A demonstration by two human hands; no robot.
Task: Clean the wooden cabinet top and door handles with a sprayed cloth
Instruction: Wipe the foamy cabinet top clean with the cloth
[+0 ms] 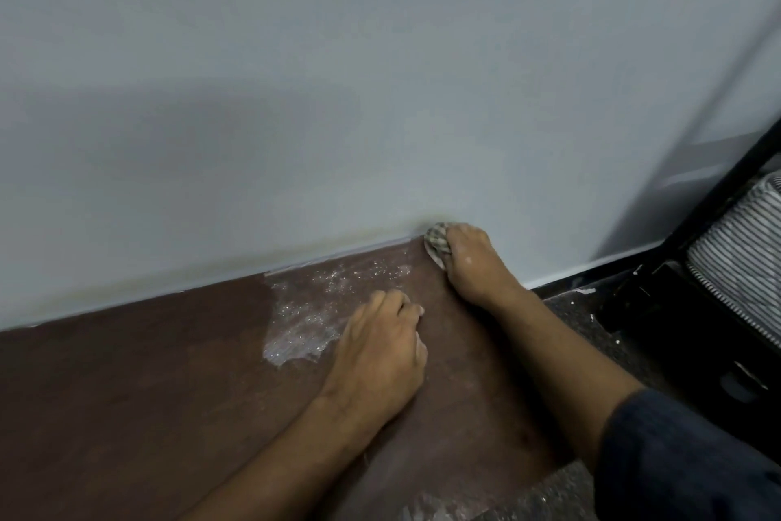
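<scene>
Pale grey-blue wall fills the upper view; yellowish stain band along its base, left of centre. Dark speckled floor at right, running down toward the bottom edge, with small white flecks scattered on it. Black frame leans diagonally at far right. Beside it, striped grey-and-white fabric, possibly a mattress or cushion; edge of view distorted, hard to confirm. Black object below it, unidentifiable.
</scene>
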